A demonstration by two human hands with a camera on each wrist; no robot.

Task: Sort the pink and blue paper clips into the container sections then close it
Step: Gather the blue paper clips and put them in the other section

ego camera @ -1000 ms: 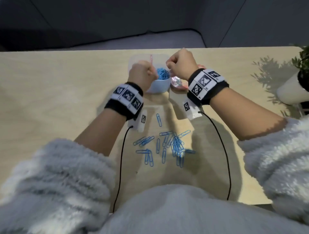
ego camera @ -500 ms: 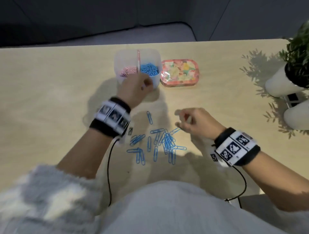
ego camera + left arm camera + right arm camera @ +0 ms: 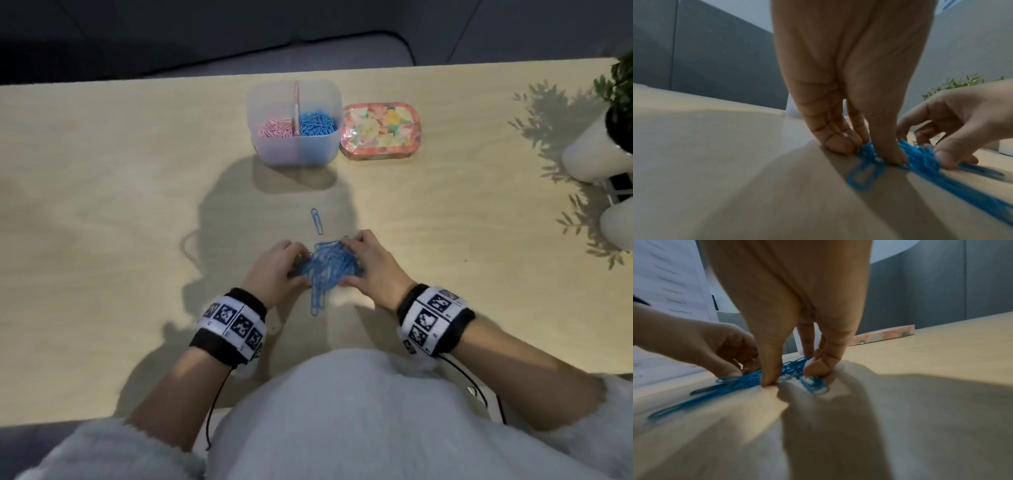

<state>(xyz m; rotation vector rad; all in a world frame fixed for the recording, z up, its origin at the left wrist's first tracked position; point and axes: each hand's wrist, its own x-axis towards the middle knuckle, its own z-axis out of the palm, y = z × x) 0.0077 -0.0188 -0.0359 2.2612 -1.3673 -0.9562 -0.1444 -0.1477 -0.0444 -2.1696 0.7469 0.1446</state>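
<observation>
Many blue paper clips [image 3: 330, 269], bunched, tangled heap

The counter [image 3: 120, 205] is pale wood-look board with a faint grain and a smooth, matt face. The container [image 3: 295, 150] is frosted, translucent plastic with a soft sheen; its divider [image 3: 296, 102] is pink plastic. The blue paper clips [image 3: 327, 265] look like thin wire with a smooth, glossy coloured coat, as do the pink paper clips [image 3: 275, 128]. The lid [image 3: 380, 132] has a glossy, flower-printed top. The sleeves [image 3: 102, 448] are white, fluffy, long-piled cloth. The wristbands [image 3: 233, 325] are black matt fabric carrying white printed marker tags. The plant pots [image 3: 589, 157] are smooth and white.
</observation>
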